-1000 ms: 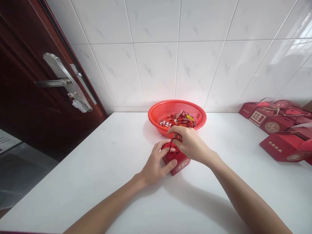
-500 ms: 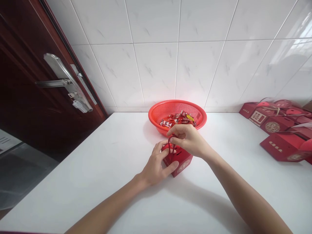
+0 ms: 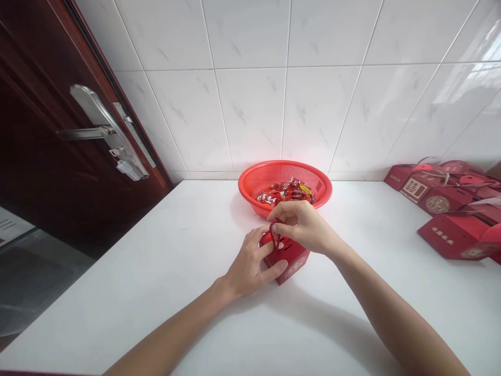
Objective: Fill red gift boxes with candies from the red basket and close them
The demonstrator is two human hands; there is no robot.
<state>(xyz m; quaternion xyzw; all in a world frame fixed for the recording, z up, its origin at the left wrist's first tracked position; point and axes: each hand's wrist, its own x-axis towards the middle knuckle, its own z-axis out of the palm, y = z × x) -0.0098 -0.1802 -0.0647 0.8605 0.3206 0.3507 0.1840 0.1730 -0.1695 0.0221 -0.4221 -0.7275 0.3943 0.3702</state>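
A small red gift box [image 3: 293, 260] with a pale round print on its side stands on the white table. A dark red cord [image 3: 274, 241] loops up from its top. My left hand [image 3: 254, 261] is round the near left side of the box, thumb on the front and fingers over the top by the cord. From the right, my right hand [image 3: 299, 222] pinches the cord's loop between thumb and forefinger just above the box. Part of the box's top is hidden beneath both hands.
Right behind the box stands a red plastic basket [image 3: 246, 187] holding several wrapped sweets [image 3: 287, 192]. Several more red boxes [image 3: 456, 235] lie grouped at the right. A tiled wall [image 3: 250, 115] backs the white table [image 3: 188, 235], and a dark door [image 3: 35, 125] stands at the left.
The cord loop has shifted slightly and sits a little lower between the fingers. Both hands stay almost in place, and the box has not visibly moved.
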